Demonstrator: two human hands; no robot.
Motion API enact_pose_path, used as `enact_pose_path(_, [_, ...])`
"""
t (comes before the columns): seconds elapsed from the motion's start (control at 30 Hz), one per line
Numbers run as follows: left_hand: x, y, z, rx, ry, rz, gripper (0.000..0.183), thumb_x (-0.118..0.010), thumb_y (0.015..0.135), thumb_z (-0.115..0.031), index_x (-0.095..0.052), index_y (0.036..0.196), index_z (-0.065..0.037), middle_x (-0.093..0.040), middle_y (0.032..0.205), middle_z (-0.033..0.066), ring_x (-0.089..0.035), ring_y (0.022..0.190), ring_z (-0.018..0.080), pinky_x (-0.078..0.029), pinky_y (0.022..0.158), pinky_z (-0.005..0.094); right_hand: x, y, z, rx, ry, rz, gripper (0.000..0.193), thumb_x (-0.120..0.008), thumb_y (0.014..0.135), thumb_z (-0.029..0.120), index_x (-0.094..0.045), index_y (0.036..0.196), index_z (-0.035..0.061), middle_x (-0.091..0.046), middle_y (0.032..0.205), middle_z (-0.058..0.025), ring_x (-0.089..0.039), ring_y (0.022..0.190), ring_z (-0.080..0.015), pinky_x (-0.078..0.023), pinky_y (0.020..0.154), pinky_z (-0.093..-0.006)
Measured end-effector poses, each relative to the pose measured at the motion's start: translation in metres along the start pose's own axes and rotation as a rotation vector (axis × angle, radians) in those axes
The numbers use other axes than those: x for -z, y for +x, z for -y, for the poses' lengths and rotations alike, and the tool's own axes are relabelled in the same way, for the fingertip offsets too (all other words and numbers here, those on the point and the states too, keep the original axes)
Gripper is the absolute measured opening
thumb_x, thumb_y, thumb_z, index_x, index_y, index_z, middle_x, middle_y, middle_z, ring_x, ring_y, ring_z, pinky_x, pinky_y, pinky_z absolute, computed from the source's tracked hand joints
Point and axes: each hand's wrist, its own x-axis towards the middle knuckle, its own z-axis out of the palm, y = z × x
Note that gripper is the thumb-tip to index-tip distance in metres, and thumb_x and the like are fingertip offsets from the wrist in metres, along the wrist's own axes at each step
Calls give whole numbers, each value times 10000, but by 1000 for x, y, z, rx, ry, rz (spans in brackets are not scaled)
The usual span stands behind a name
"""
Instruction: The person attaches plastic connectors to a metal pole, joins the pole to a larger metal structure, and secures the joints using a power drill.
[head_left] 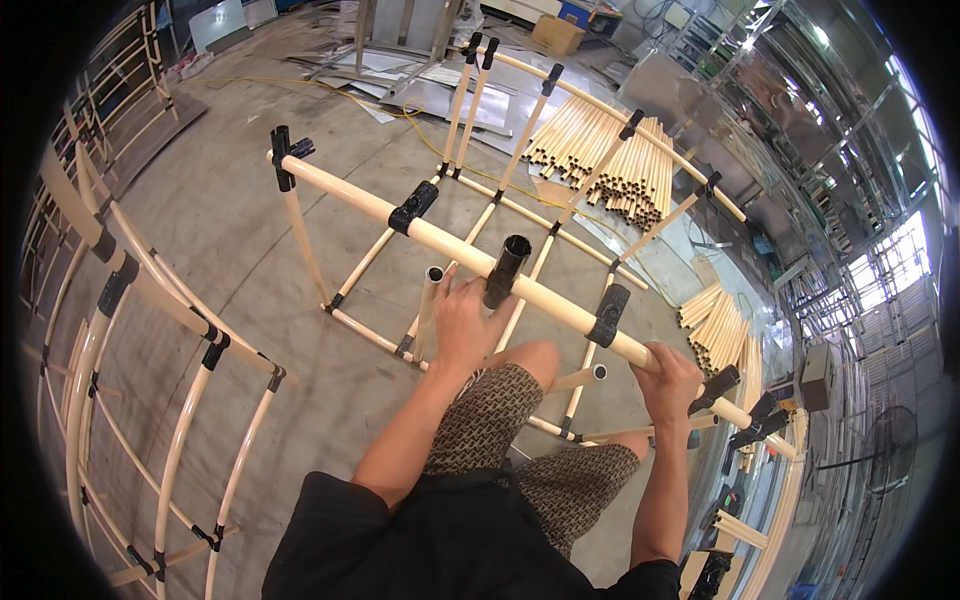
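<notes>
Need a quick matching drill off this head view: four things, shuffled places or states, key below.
1. Left hand
2. Right hand
3. Shorts
4. Large pile of loose pipes

A. Brown, patterned
B. Gripping the long beige pipe
C. Beige, open ends showing
D. Against the upright black connector

Pairs: 1-D, 2-B, 3-A, 4-C

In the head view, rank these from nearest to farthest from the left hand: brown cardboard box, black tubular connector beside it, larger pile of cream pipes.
Nearest to the left hand first:
1. Black tubular connector: immediately right.
2. Larger pile of cream pipes: ahead, right.
3. Brown cardboard box: farthest ahead, near top edge.
</notes>
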Motion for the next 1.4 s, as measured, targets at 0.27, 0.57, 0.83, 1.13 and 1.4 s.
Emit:
enact_pose_path(0.27, [7,-16,-9,135,-176,-170,308,-809,818,-173,-690,1055,-15,-722,861,113,-707,760,290,-534,660,388,1,1,1,-16,17,34,252,-859,697,183,-718,902,138,-676,754,-70,-666,688,-302,-489,606,-421])
enact_pose_path(0.57, [38,23,-31,52,-308,-128,423,-809,812,-102,-662,1190,18,-653,941,97,-640,822,183,-515,738,329,-8,-4,-2,-27,43,55,225,-837,715,186,-731,909,145,-692,765,-76,-676,691,-303,-500,605,-417])
enact_pose_path(0.83, [0,-22,3,160,-206,-173,363,-791,829,-160,-667,1102,45,-673,1016,167,-679,903,330,-535,848,417,-12,-3,-4,-49,38,58,207,-835,704,198,-740,879,142,-686,730,-83,-672,676,-309,-490,606,-424])
enact_pose_path(1.13, [-6,-5,2,226,-24,-205,275,-808,807,-213,-715,971,-13,-708,837,179,-698,831,350,-521,762,441,-2,-2,-1,-27,15,83,200,-815,735,208,-733,904,138,-693,775,-69,-677,708,-303,-500,612,-426])
enact_pose_path(1.4, [28,8,17,156,86,-256,301,-845,783,-238,-739,969,-27,-670,735,143,-630,702,351,-474,649,439,2,-2,1,-50,2,100,186,-807,757,219,-729,911,151,-693,779,-68,-676,706,-308,-497,605,-420])
